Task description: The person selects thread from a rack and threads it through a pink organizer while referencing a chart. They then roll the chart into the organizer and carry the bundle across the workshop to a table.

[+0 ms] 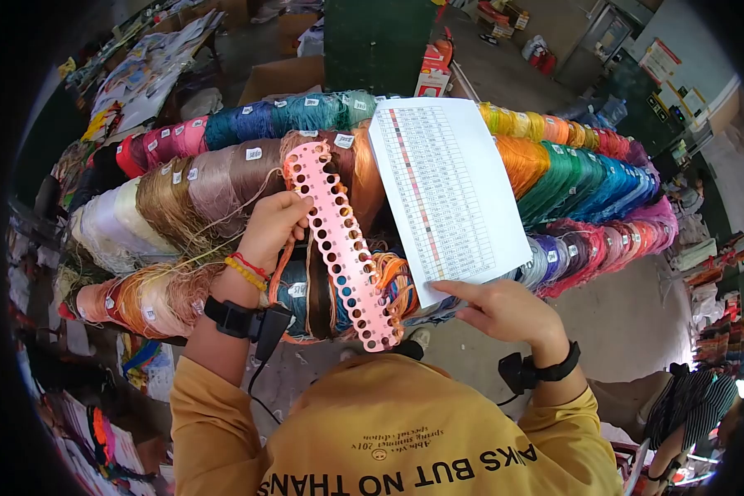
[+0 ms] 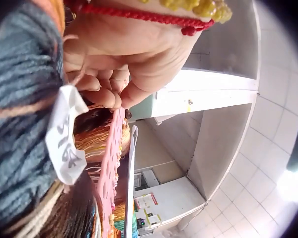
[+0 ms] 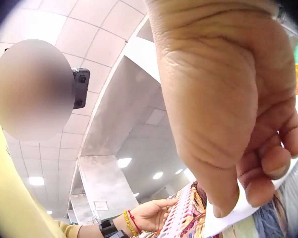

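My left hand (image 1: 277,223) pinches the edge of a long pink thread card (image 1: 340,240), which has rows of round holes down both sides. Strands of orange, blue and other colours (image 1: 397,279) hang from its right side. In the left wrist view, thumb and fingertips meet at the card's edge (image 2: 111,158). To the card's right, a white printed sheet (image 1: 471,207) with a table and a column of colour swatches lies over the yarn. My right hand (image 1: 517,312) has its index finger extended to the sheet's lower left edge, the other fingers loosely bent.
Rows of hanging thread skeins with white number tags stretch left and right: brown (image 1: 248,169), green (image 1: 554,178), pink and red (image 1: 591,248). Behind stands a dark green cabinet (image 1: 380,45). Another person in a striped top (image 1: 693,409) is at the lower right.
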A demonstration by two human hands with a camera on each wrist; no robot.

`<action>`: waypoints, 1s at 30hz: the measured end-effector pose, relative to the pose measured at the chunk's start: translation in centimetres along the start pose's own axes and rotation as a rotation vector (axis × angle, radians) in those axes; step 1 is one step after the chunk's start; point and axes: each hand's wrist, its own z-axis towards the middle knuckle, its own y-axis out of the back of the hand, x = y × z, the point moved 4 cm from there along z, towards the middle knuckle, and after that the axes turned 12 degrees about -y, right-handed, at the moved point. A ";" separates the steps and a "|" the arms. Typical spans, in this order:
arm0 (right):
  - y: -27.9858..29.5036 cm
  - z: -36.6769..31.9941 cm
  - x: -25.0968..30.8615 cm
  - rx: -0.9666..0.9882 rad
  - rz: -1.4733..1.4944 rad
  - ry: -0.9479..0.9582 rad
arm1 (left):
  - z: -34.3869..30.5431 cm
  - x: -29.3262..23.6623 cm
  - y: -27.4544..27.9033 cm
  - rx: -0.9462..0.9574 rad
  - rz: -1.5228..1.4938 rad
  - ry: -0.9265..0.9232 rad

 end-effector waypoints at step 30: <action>0.4 -0.8 -2.2 -0.008 -0.075 -0.237 | 0.5 1.2 -0.2 -0.026 -0.183 -0.023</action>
